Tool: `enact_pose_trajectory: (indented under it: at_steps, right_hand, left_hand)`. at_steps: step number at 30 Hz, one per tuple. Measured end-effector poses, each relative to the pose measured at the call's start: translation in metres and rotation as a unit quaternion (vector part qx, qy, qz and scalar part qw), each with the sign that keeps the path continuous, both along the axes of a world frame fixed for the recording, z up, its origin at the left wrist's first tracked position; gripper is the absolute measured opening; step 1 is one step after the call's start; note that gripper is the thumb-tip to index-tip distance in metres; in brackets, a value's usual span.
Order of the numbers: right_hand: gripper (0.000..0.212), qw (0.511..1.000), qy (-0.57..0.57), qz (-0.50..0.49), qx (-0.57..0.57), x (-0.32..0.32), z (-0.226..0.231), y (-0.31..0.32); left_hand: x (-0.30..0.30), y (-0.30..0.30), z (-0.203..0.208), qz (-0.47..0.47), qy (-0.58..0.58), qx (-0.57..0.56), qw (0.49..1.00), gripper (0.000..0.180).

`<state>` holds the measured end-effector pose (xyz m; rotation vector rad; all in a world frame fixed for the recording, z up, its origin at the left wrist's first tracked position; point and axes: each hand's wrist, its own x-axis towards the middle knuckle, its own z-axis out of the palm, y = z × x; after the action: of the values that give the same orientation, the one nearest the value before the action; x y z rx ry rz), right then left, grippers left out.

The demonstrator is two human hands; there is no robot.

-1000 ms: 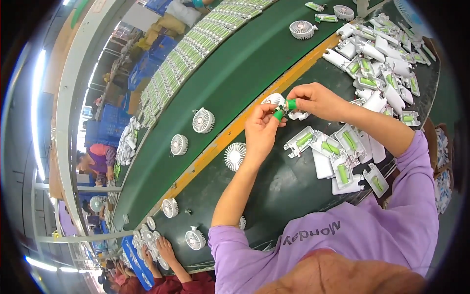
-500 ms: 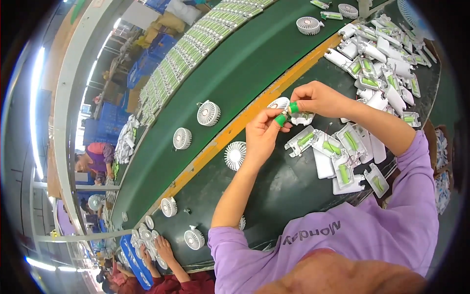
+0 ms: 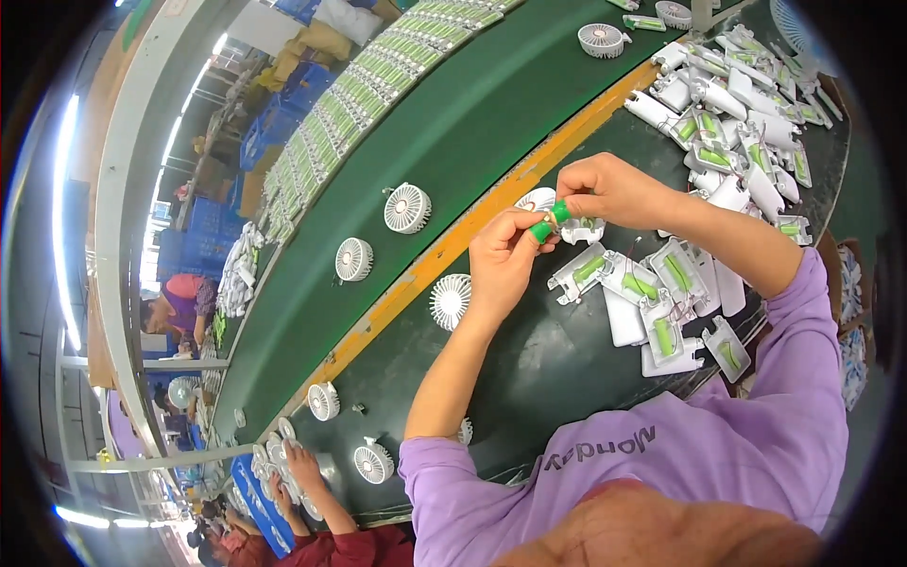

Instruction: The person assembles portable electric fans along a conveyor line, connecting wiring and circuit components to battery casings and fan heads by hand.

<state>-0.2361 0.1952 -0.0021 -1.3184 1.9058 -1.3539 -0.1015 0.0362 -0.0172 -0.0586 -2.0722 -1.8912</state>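
My left hand [image 3: 500, 266] and my right hand [image 3: 612, 192] meet over the dark bench, each with a green cover on the thumb. Their fingers are pinched together around something small, mostly hidden by the fingertips. Just behind the fingers shows a white round fan head [image 3: 536, 199], and under my right hand a white casing [image 3: 582, 231]; I cannot tell whether either is held. Beside my left wrist lies another white fan head [image 3: 451, 301]. Several open white handle shells with green batteries [image 3: 639, 283] lie to the right of my hands.
A large heap of white handle shells [image 3: 737, 123] fills the far right. Beyond a yellow rail [image 3: 416, 266] runs a green conveyor belt [image 3: 491, 123] carrying fan heads [image 3: 407, 208] and rows of green-and-white parts [image 3: 368, 94]. At lower left a co-worker's hand [image 3: 304, 468] reaches over white discs beside a blue tray [image 3: 260, 510].
My thumb tips have come closer together, with both hands staying in nearly the same place. Fan heads on the belt have shifted slightly right. The co-worker's hand has moved onto the white discs.
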Motion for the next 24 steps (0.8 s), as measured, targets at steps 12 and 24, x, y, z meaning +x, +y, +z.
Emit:
enact_pose_trajectory:
  at_steps: [12,24]
  right_hand:
    - [0.012,0.995,0.056,-0.008,0.077,-0.016,0.001,-0.011]
    - [0.026,0.95,0.177,0.158,0.201,-0.011,0.004,0.062]
  left_hand:
    - [-0.026,-0.018,-0.006,0.015,-0.152,0.06,0.986,0.012]
    - [-0.101,-0.152,-0.035,0.309,-0.039,-0.391,0.866,0.04]
